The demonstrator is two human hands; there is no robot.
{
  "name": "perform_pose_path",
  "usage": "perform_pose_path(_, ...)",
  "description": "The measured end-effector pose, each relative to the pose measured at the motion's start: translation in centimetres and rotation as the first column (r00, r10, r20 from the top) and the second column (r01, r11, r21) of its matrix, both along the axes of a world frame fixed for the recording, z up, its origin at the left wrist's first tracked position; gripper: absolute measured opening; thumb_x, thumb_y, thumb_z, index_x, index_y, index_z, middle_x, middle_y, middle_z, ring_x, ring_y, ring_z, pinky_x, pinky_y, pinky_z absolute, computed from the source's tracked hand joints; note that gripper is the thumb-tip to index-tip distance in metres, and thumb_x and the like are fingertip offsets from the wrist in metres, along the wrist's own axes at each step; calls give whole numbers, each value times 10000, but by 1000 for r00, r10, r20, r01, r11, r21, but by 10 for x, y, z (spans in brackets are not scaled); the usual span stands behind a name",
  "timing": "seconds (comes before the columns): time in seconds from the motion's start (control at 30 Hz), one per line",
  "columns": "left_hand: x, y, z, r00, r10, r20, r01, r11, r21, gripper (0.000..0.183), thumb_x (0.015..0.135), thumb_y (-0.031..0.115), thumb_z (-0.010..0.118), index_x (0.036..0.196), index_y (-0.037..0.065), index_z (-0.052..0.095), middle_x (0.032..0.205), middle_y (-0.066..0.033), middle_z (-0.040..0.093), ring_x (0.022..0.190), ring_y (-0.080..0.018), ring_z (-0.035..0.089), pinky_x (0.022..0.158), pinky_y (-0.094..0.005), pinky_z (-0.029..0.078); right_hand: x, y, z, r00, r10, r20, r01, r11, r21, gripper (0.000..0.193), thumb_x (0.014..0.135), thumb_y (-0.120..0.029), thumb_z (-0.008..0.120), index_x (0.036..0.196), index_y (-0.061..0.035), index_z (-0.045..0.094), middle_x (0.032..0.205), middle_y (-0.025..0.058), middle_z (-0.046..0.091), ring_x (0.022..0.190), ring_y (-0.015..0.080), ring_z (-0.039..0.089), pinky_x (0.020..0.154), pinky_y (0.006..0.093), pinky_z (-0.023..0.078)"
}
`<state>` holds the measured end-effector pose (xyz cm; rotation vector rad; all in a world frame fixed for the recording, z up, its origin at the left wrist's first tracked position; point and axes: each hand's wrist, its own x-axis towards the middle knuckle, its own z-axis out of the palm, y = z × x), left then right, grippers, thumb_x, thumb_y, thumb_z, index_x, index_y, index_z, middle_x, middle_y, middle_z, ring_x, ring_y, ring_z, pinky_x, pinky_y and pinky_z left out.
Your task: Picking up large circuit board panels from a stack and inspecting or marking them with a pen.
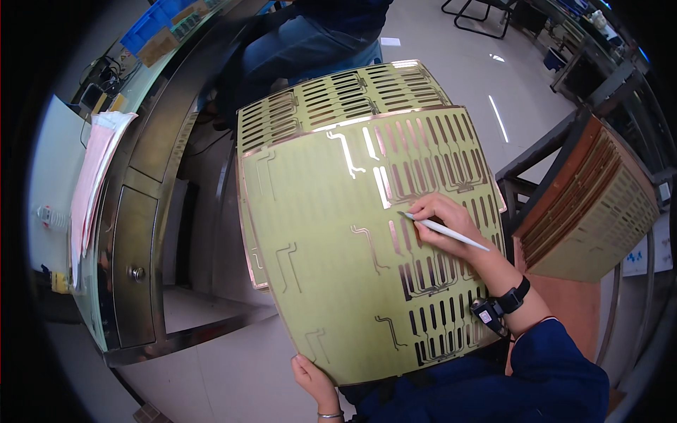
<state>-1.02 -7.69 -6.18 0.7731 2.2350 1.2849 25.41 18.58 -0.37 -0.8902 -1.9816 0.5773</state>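
Observation:
A large pale-green circuit board panel (317, 204) with copper pads and thin traces lies tilted in front of me. My right hand (446, 224) is closed round a slim white pen-shaped tool (455, 235). Its thin dark tip meets the board, or hovers just over it, beside a column of copper pads; I cannot tell which. At the lower left corner, my left hand (314, 384) grips the board's edge, thumb on top and the other fingers mostly hidden. Behind the top edge shows another patterned panel (338, 95), partly covered by the front one.
To the right, a stack of similar panels (599, 211) leans on a rack. A metal workbench (137, 247) with drawers runs along the left, with pink and white sheets (99, 176) and blue bins (151, 28) on it. A seated person (303, 53) is beyond the panels.

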Motion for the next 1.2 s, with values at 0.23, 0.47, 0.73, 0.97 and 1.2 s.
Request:
perform_pose_path(0.23, 0, -1, -5, 999, -15, -40, 15, 1000, -11, 336, 984, 248, 349, 735, 23, 361, 675, 2, 356, 644, -92, 319, 583, -258, 328, -1, 1, -9, 1000, 9, 5, -10, 998, 58, 145, 691, 25, 641, 796, -34, 559, 839, 82, 601, 772, 206, 609, 671, 274, 498)
perform_pose_path(0.47, -1, 2, 2, 996, -30, -89, 25, 998, -62, 337, 981, 238, 350, 740, 3, 356, 674, -24, 361, 646, -119, 328, 592, -283, 337, 3, 1, 0, 995, -54, -89, 48, 997, -61, 147, 695, 14, 643, 814, -22, 564, 852, 93, 602, 787, 218, 610, 679, 292, 496)
perform_pose_path(0.73, -1, -2, -5, 996, -17, -84, 14, 999, -39, 341, 983, 242, 343, 748, -5, 358, 684, -32, 370, 660, -126, 331, 612, -286, 344, 12, 7, -3, 983, -171, -64, 169, 985, -35, 148, 719, -31, 617, 861, -35, 572, 880, 79, 620, 819, 209, 620, 703, 281, 496)
perform_pose_path(0.97, 7, 4, 5, 993, -5, -118, 4, 1000, -16, 333, 977, 226, 345, 742, -9, 357, 667, -44, 362, 651, -130, 338, 602, -284, 340, 12, 7, -1, 986, -155, -64, 152, 987, -52, 140, 730, -12, 606, 861, -33, 561, 881, 79, 611, 825, 227, 617, 712, 299, 496)
perform_pose_path(1.2, 5, 1, -1, 993, -3, -117, 3, 1000, -3, 329, 973, 224, 349, 736, -5, 349, 661, -42, 349, 641, -130, 334, 592, -284, 337, 11, 7, -2, 987, -147, -60, 147, 989, -13, 128, 747, -4, 593, 865, -27, 549, 876, 86, 605, 824, 234, 611, 715, 308, 495)
